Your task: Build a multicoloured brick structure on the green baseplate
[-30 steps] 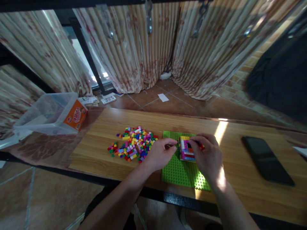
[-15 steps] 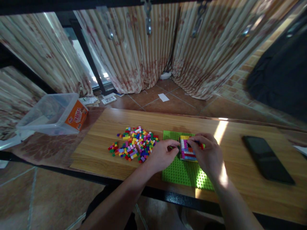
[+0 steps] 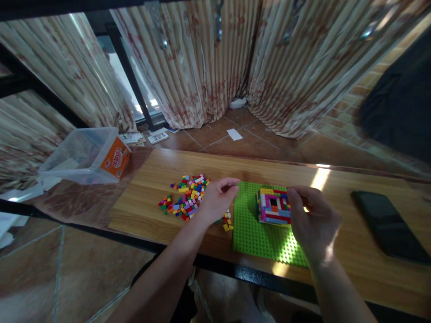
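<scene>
A small block structure [image 3: 274, 218] of many-coloured toy bricks, with a square hole in its top, stands on a green studded baseplate [image 3: 249, 240]. My right hand [image 3: 314, 222] is at its right side, with thumb and forefinger drawn together near the top edge. Whatever lies between those fingertips, if anything, is hidden. To the left, my left hand [image 3: 218, 197] hovers over the edge of a pile of loose bricks [image 3: 185, 204]. Its fingers are curved, a small gap shows between thumb and forefinger, and nothing is visible there. The hand covers part of the pile.
A black phone [image 3: 387, 226] lies on the wooden table [image 3: 141, 197] at the right. Beyond the left end stands a clear plastic bin [image 3: 84, 154] with an orange label. Curtains [image 3: 208, 67] hang behind, and a white paper [image 3: 235, 134] lies on the floor.
My left hand has moved left, away from the block structure toward the pile. My right hand has drawn back to the right, uncovering the structure's top. The view has shifted slightly.
</scene>
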Motion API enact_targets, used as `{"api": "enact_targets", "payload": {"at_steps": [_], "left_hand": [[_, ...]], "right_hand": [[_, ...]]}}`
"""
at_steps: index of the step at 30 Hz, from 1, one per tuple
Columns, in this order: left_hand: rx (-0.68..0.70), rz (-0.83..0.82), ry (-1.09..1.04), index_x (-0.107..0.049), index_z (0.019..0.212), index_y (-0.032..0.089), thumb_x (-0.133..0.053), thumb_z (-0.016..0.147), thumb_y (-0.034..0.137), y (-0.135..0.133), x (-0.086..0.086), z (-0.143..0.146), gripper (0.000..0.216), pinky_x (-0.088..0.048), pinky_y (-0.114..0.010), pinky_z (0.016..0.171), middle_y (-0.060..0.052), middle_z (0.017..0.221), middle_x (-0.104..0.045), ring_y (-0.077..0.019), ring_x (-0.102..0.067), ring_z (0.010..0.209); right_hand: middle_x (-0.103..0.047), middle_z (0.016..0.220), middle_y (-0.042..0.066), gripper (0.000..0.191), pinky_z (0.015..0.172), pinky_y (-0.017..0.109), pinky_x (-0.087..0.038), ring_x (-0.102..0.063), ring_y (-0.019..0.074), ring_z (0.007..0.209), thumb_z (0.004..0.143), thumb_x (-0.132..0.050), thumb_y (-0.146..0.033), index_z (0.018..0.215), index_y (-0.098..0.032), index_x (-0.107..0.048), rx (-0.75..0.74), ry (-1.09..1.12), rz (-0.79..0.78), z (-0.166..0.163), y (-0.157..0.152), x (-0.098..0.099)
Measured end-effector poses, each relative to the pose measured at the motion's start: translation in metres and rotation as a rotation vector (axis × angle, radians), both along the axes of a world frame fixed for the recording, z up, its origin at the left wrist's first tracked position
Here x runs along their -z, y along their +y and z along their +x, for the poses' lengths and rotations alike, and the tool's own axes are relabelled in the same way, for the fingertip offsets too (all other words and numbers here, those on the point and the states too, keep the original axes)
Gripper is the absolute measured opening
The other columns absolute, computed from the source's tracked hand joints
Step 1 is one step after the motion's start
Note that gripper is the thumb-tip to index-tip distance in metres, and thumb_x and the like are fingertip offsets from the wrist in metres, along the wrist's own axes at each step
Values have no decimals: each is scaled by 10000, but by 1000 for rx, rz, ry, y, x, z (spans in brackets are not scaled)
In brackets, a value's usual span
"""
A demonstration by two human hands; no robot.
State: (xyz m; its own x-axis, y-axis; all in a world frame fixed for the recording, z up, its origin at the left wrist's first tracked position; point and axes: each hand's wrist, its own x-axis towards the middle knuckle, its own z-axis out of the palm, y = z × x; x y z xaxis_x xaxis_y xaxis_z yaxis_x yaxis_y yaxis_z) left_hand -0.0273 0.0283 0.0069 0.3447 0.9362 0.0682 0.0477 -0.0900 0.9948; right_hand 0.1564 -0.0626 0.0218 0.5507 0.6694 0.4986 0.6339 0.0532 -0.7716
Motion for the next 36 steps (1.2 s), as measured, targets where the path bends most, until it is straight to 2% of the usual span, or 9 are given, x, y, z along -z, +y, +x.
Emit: {"api": "enact_targets", "payload": {"at_steps": [6, 10, 13, 18, 25, 36], "left_hand": [[-195, -96, -108, -724, 949, 148, -638, 781, 184, 12, -11, -14, 193, -529, -220, 655, -28, 822, -721, -100, -641, 658], [-226, -104, -129, -721, 926, 142, -637, 773, 170, 16, -13, -18, 177, -531, -222, 663, -29, 793, -714, -98, -636, 658], [-249, -122, -128, -716, 925, 142, -635, 768, 165, 18, -15, -20, 179, -518, -215, 638, -24, 777, -706, -96, -629, 643], [-271, -130, -175, -712, 907, 133, -641, 751, 158, 21, -20, -26, 173, -508, -203, 641, -5, 739, -689, -79, -611, 615], [-293, -115, -197, -712, 890, 138, -645, 743, 164, 22, -21, -28, 164, -504, -204, 641, 1, 733, -684, -79, -604, 617], [-273, -130, -158, -715, 889, 144, -668, 733, 177, 18, -21, -24, 167, -503, -217, 649, -3, 738, -690, -95, -621, 625]], "right_hand": [[-687, 931, 51, 84, 774, 320, -544, -658, 165, 855, 893, -600, -246, 912, -217, -677, -392, -253, -38, -41, -18, -1], [-671, 960, 54, 101, 742, 275, -548, -649, 141, 848, 911, -571, -204, 955, -213, -661, -637, -328, -130, -61, -23, 10], [-661, 972, 56, 116, 733, 264, -543, -637, 140, 858, 917, -555, -194, 980, -209, -651, -731, -339, -196, -67, -24, 17], [-651, 994, 50, 130, 711, 282, -538, -632, 158, 848, 890, -587, -209, 1004, -225, -648, -749, -400, -316, -66, -25, 24], [-646, 966, 59, 160, 684, 313, -536, -629, 186, 826, 877, -613, -266, 1022, -218, -662, -665, -512, -397, -67, -24, 29], [-668, 1017, 86, 202, 780, 352, -541, -609, 205, 917, 913, -521, -184, 1022, -215, -688, -635, -548, -339, -81, -19, 32]]}}
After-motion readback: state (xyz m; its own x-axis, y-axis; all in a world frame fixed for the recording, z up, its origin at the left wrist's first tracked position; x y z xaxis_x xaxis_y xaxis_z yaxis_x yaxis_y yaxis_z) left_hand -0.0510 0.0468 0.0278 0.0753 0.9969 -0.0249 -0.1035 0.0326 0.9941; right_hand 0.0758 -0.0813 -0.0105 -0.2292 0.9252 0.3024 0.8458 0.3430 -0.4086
